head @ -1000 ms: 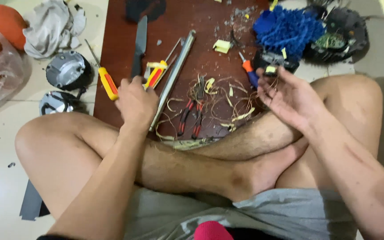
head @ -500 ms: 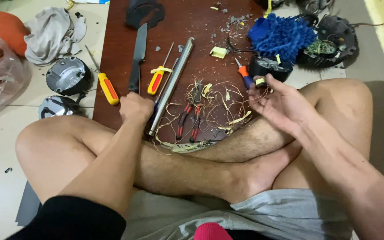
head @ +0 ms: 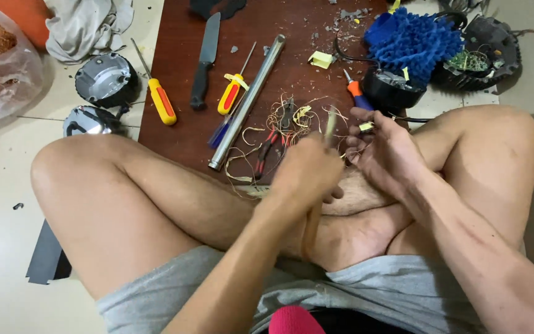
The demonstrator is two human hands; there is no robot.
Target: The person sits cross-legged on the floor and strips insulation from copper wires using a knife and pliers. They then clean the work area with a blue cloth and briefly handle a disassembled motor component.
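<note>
**wirepuller:** So where's everything sitting right now?

**benchrat:** Person's cross-legged on the floor, low brown counter (head: 174, 124) in front. Left hand (head: 307, 173) is closed around a thin pale stick-like tool (head: 330, 122), tip poking up (it's blurry, so I can't tell exactly what it is). Right hand (head: 383, 154) is curled with the fingers pinching a small yellowish piece (head: 366, 127), held just above the knees, close to the left hand.

**wirepuller:** And the rest?

**benchrat:** Tangle of wire scraps (head: 292, 124) and red-handled pliers (head: 266, 148) on the counter right under the hands. Metal tube (head: 248, 102), knife (head: 205, 59), two yellow-and-red screwdrivers (head: 162, 102) further left. Blue fuzzy cloth (head: 412, 40) top right.

**wirepuller:** Tips for doing it cleanly?

**benchrat:** My guess: pinch the small piece firmly near its edge, steady both wrists against the legs, and work the tool tip in slowly, pointed away from the fingers. Do it over the counter so anything dropped lands there.
</note>
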